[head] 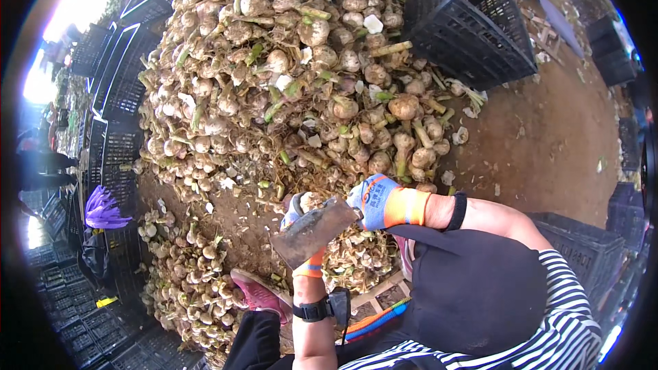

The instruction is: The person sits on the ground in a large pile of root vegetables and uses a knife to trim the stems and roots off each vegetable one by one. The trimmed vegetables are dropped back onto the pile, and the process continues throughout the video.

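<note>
My left hand, in a blue and orange knit work glove, grips a garlic bulb. The bulb shows just above the blade, and much of that hand is hidden behind it. In my right hand, gloved the same way, is a cleaver-like knife with a broad, dull, stained blade. The blade slants across my left hand and wrist, close to the bulb. Ahead rises a large heap of garlic bulbs with roots and cut stalks. Beneath my hands lies a pile of garlic trimmings.
A smaller pile of garlic bulbs lies at the left by my pink shoe. A black plastic crate stands against the heap, and stacked crates line the left. Brown floor with scraps stretches right. A purple bundle hangs at left.
</note>
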`<state>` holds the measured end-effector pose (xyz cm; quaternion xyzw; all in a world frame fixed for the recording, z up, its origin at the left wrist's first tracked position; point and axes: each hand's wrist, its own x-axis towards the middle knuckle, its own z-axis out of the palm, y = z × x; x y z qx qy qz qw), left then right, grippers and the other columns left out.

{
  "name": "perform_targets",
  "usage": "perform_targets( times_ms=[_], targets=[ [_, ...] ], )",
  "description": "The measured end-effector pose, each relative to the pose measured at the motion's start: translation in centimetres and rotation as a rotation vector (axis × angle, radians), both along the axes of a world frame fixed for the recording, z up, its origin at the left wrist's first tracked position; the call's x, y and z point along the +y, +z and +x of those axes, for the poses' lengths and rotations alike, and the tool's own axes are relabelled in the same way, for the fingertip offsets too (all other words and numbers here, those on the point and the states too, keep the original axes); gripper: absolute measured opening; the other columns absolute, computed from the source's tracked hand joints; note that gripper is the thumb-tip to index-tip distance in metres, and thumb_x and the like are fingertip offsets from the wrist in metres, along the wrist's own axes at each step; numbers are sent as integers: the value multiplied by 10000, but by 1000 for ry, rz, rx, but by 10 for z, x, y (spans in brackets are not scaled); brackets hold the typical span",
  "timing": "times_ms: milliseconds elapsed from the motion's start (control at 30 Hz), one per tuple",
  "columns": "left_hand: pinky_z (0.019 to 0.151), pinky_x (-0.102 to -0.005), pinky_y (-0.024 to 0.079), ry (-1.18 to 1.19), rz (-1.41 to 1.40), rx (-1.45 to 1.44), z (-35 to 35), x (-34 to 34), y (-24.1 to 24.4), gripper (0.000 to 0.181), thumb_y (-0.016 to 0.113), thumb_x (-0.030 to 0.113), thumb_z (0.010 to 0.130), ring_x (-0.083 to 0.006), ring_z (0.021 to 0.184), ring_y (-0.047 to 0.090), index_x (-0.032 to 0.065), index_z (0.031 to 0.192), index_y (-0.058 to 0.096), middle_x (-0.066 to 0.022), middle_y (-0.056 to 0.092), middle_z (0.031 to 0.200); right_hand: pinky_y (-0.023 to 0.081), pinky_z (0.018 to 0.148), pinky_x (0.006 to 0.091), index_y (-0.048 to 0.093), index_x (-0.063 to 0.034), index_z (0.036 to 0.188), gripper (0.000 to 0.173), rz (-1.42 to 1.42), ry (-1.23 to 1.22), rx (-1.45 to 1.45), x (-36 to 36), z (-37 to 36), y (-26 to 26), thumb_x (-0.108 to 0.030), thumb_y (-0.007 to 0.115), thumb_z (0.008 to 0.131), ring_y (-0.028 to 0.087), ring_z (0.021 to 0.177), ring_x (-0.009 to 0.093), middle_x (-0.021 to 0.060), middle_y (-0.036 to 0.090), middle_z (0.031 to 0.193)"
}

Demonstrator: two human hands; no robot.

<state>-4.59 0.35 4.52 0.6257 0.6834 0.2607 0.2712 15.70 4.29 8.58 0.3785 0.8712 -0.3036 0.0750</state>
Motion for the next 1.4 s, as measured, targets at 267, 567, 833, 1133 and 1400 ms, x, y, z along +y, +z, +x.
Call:
perform_targets(
  times_ms=[267,567,833,1133,1400],
  targets=[
    [692,-291,507,163,72,-230,17,1,44,442,766,108,614,-161,704,610,43,1008,578,-79,628,790,505,655,392,662,-74,841,301,-171,-620,94,16,30,-54,-328,592,696,622,696,335,166,652,776],
    [821,-306,513,458,-50,-1977,-18,0,15,126,501,68,888,-192,908,615,30,937,611,-104,647,934,352,474,216,719,-77,871,198,-619,-448,855,-10,-16,4,-93,563,750,446,513,43,-26,580,587],
    [790,-325,467,312,518,-2525,-152,-21,108,297,628,81,787,-183,846,567,-10,1061,560,-73,577,876,468,564,288,680,-17,804,166,-614,-1043,548,-28,41,-131,-166,616,765,582,613,131,48,640,702],
    [845,-376,490,-29,-300,574,-82,28,-97,655,643,57,687,-303,1033,565,68,1300,414,-181,520,1183,466,616,278,722,-117,838,158,-565,-800,723,-27,13,-83,-164,591,763,591,650,102,34,672,707],
    [775,-289,494,210,-24,-740,-36,52,-48,380,645,19,717,-154,879,590,28,1085,550,-71,622,986,468,556,351,673,-92,755,183,-217,-663,314,-9,25,-37,-250,589,715,593,575,258,121,632,654]
  ],
)
